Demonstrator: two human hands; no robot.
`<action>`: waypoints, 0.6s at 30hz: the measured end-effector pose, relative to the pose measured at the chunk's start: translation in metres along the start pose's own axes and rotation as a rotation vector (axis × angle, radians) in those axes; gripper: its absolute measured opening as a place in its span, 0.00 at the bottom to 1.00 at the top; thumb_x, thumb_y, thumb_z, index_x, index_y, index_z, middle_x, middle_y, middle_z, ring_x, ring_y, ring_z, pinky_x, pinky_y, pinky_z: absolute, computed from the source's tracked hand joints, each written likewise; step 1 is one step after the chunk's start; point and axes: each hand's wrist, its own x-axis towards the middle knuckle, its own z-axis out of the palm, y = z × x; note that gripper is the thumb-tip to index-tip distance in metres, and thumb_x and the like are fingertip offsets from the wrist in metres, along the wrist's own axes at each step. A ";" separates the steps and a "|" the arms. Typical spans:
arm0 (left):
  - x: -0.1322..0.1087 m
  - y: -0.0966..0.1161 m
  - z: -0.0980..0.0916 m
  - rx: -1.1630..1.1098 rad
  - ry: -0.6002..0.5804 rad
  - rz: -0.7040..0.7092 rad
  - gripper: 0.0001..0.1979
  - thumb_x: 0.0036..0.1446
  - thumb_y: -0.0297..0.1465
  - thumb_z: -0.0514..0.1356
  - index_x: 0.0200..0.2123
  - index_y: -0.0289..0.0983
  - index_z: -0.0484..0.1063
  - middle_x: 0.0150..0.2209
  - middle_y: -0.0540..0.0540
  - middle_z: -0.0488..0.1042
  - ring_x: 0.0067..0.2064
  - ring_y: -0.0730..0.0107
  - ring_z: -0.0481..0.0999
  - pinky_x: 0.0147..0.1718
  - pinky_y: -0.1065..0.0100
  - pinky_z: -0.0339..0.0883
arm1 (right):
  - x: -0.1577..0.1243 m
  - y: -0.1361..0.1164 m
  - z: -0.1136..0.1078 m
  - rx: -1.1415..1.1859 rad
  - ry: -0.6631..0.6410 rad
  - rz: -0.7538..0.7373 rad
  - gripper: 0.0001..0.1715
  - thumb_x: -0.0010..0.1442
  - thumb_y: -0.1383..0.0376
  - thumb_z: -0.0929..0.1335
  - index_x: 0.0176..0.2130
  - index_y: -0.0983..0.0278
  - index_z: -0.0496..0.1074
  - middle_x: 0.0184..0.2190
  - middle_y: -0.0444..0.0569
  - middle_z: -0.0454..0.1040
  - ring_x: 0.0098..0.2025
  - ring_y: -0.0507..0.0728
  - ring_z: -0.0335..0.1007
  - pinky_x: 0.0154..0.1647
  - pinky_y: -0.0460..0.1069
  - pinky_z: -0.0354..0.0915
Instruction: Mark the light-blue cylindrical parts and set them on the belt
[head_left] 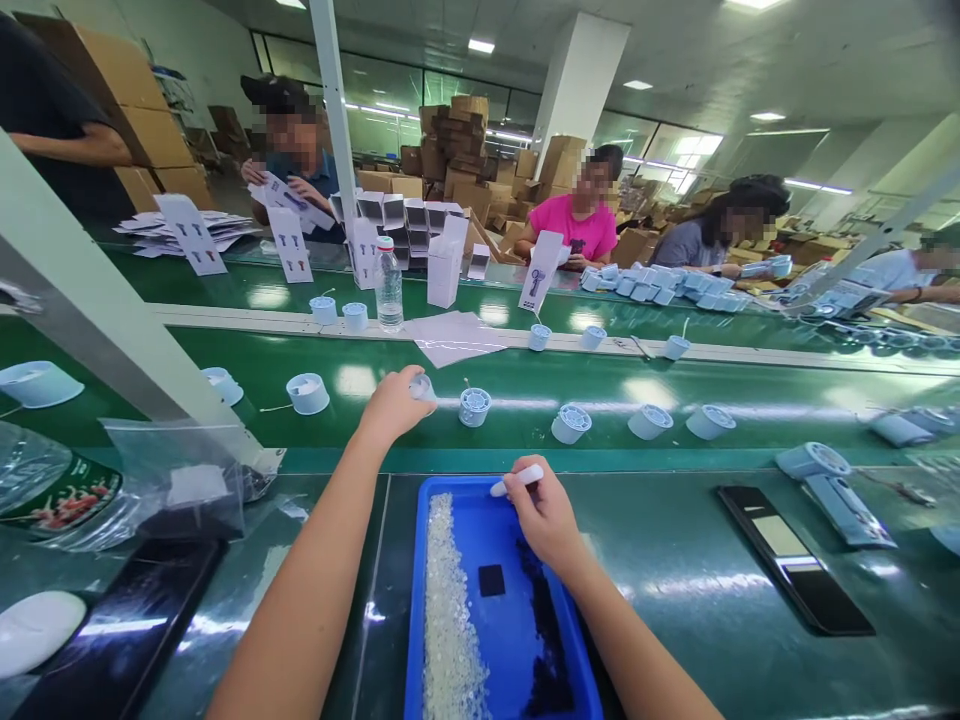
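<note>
My left hand point(394, 408) reaches over the green belt, its fingers closed on a small pale blue round plastic housing point(423, 389). To the right of it stands another pale blue housing point(474, 406) with a ribbed top, apart from my fingers. Above the far end of a blue tray point(420, 560), my right hand point(546, 515) grips a short white pen-like tool point(517, 480). Small clear pieces point(450, 620) fill the tray's left side, and small black pieces point(546, 640) line its right side. One black square point(491, 580) lies between them.
More housings point(571, 424) stand along the belt. A phone point(795, 560) lies right; a dark tablet-like slab point(120, 620) and a large bottle point(52, 480) are left. A metal post point(127, 290) slants past my left arm. Several people work across the belt near a water bottle point(388, 285).
</note>
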 end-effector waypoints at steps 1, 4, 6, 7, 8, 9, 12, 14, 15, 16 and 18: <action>0.001 -0.001 0.001 -0.001 0.007 0.008 0.31 0.47 0.37 0.61 0.56 0.39 0.63 0.52 0.39 0.69 0.48 0.54 0.71 0.43 0.65 0.65 | -0.001 -0.003 0.000 -0.006 -0.054 -0.016 0.11 0.63 0.59 0.62 0.31 0.61 0.61 0.25 0.42 0.65 0.27 0.52 0.60 0.29 0.47 0.59; 0.002 -0.002 0.003 0.000 0.014 0.018 0.31 0.46 0.36 0.62 0.55 0.39 0.64 0.51 0.39 0.69 0.48 0.54 0.71 0.43 0.65 0.65 | -0.003 -0.008 -0.003 -0.037 -0.195 -0.075 0.11 0.61 0.61 0.64 0.28 0.61 0.61 0.25 0.43 0.66 0.27 0.52 0.61 0.30 0.47 0.59; 0.002 -0.001 0.003 -0.002 0.005 0.012 0.31 0.46 0.36 0.62 0.55 0.39 0.64 0.51 0.39 0.69 0.47 0.54 0.71 0.42 0.65 0.65 | -0.002 -0.007 -0.007 -0.075 -0.120 -0.086 0.12 0.61 0.62 0.64 0.27 0.61 0.60 0.23 0.42 0.65 0.26 0.51 0.59 0.28 0.47 0.58; 0.002 -0.001 0.003 -0.003 0.002 0.006 0.31 0.46 0.36 0.62 0.55 0.40 0.64 0.52 0.39 0.69 0.48 0.54 0.71 0.42 0.65 0.65 | -0.002 -0.006 -0.010 -0.090 -0.053 -0.082 0.12 0.61 0.62 0.64 0.26 0.60 0.59 0.21 0.41 0.63 0.24 0.51 0.58 0.27 0.46 0.57; 0.002 -0.001 0.002 -0.003 -0.001 -0.001 0.31 0.46 0.36 0.62 0.55 0.40 0.64 0.52 0.39 0.69 0.48 0.54 0.71 0.41 0.65 0.65 | -0.001 -0.004 -0.012 -0.099 0.003 -0.077 0.13 0.61 0.62 0.63 0.25 0.60 0.58 0.20 0.40 0.62 0.23 0.51 0.57 0.26 0.46 0.57; 0.001 0.000 0.001 -0.003 -0.002 -0.008 0.31 0.46 0.36 0.62 0.56 0.40 0.64 0.52 0.39 0.69 0.48 0.54 0.71 0.41 0.65 0.65 | 0.000 -0.003 -0.014 -0.102 0.039 -0.071 0.13 0.61 0.62 0.63 0.25 0.60 0.57 0.19 0.40 0.61 0.23 0.51 0.56 0.26 0.46 0.56; 0.000 0.001 0.000 -0.003 -0.002 -0.018 0.31 0.46 0.37 0.62 0.55 0.40 0.64 0.51 0.39 0.69 0.48 0.54 0.71 0.40 0.65 0.65 | 0.003 0.000 -0.018 -0.099 0.045 -0.057 0.14 0.60 0.63 0.63 0.25 0.60 0.57 0.18 0.39 0.61 0.22 0.51 0.57 0.25 0.47 0.56; 0.000 0.002 0.000 -0.011 -0.001 -0.018 0.31 0.46 0.37 0.62 0.55 0.40 0.64 0.50 0.40 0.69 0.48 0.54 0.71 0.39 0.65 0.65 | 0.003 0.000 -0.017 -0.104 0.022 -0.052 0.14 0.60 0.62 0.63 0.24 0.60 0.57 0.18 0.39 0.61 0.21 0.51 0.57 0.25 0.46 0.56; 0.000 0.002 0.000 -0.018 -0.001 -0.017 0.31 0.46 0.37 0.62 0.55 0.41 0.64 0.50 0.40 0.69 0.47 0.54 0.71 0.39 0.65 0.65 | 0.003 0.000 -0.016 -0.107 0.011 -0.051 0.13 0.60 0.62 0.63 0.24 0.60 0.57 0.17 0.39 0.61 0.21 0.51 0.57 0.24 0.46 0.56; 0.001 0.002 0.000 -0.025 0.000 -0.016 0.31 0.46 0.37 0.62 0.55 0.41 0.64 0.50 0.40 0.69 0.47 0.54 0.71 0.38 0.65 0.65 | 0.003 0.000 -0.015 -0.110 0.004 -0.051 0.13 0.60 0.63 0.63 0.24 0.60 0.57 0.17 0.39 0.62 0.21 0.51 0.57 0.24 0.46 0.56; 0.001 0.002 0.000 -0.044 0.003 -0.013 0.30 0.45 0.37 0.62 0.55 0.41 0.65 0.50 0.40 0.69 0.47 0.54 0.71 0.38 0.65 0.65 | 0.002 -0.001 -0.013 -0.115 0.008 -0.055 0.13 0.60 0.63 0.63 0.24 0.60 0.57 0.17 0.39 0.62 0.21 0.51 0.57 0.24 0.46 0.56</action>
